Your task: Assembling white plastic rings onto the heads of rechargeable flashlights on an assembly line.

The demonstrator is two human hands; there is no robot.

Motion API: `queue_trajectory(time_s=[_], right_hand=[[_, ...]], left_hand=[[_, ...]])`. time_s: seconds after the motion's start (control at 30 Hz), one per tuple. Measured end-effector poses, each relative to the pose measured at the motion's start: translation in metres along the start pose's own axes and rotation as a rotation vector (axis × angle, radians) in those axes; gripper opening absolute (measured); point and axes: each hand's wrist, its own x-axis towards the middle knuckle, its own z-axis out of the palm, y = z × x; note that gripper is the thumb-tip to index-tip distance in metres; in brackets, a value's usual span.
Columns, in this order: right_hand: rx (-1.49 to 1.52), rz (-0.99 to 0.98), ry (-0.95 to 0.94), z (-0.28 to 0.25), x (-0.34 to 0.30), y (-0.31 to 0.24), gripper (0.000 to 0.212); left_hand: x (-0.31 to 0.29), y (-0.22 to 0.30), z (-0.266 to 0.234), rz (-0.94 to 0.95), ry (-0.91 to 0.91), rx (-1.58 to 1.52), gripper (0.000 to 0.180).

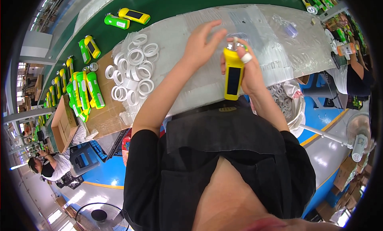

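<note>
My right hand is closed round a yellow flashlight with a long dark panel. The flashlight stands nearly upright in the picture, its clear head at the top under my fingertips. White tape wraps the tips of two of my right fingers. Just left of the flashlight's head, my left hand is open with its fingers stretched out, touching nothing that I can see. Both hands are over a plastic-covered worktable. Loose white rings lie in a heap to the left of my left forearm.
Green and yellow flashlights lie piled on cardboard at the left, and more rest on the green surface beyond. A bag of rings sits by my right forearm. Fans and other people are off to the sides.
</note>
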Motion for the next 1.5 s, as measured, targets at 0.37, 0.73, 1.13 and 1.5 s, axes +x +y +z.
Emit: queue_trajectory(time_s=[0.37,0.73,1.13,1.5], right_hand=[[-0.086,0.014,0.011,-0.023,-0.012,-0.011,0.053],[-0.153,0.097,-0.32,0.025,0.009,-0.005,0.045],[-0.156,0.236,-0.417,0.04,0.009,0.008,0.042],[-0.114,-0.081,-0.425,0.049,0.065,0.009,0.034]], left_hand=[[0.009,-0.037,0.021,0.158,-0.13,0.174,0.049],[-0.055,0.032,-0.046,0.377,-0.044,0.07,0.038],[-0.072,0.023,-0.053,0.38,0.023,-0.016,0.039],[-0.044,0.001,-0.118,0.173,0.225,0.356,0.032]])
